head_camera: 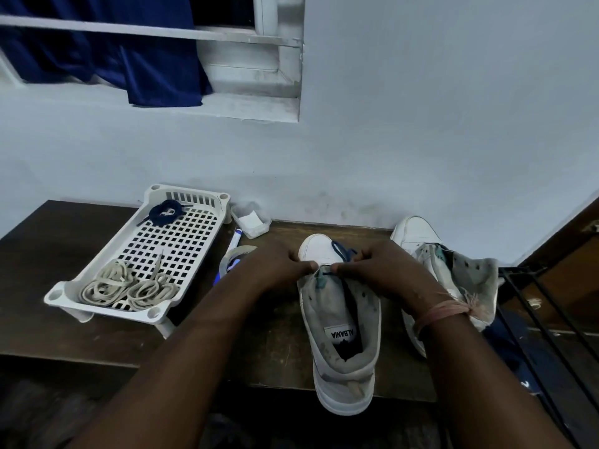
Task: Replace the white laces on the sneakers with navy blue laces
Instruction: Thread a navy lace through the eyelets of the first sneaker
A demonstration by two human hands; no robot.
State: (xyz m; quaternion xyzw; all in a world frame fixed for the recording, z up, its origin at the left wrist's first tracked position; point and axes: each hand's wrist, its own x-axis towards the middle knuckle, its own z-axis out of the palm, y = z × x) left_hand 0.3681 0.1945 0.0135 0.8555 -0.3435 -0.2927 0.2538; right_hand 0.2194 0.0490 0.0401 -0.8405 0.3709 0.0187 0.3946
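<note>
Here my left hand (275, 265) and my right hand (382, 270) meet over the front of the near sneaker (340, 322), which stands on the dark desk (81, 319) with its toe towards the wall. My left thumb and fingers pinch the edge of the sneaker's upper by the lowest eyelets. My right hand pinches the navy blue lace (342, 249), which crosses the lowest eyelets, loops onto the white toe and trails back down the tongue (the lower end is lost in shadow). A pink thread band (444, 311) sits on my right wrist.

The second sneaker (450, 270) stands just beside the first, to its right, with no lace that I can make out.

To the left a white perforated tray (181, 241) rests on the desk. The white laces (129, 288) lie bundled at its near end, and another navy blue bundle (163, 212) lies at its far end. Between tray and sneaker are a marker (235, 238), a roll of tape (231, 257) and a small clear box (251, 220).
</note>
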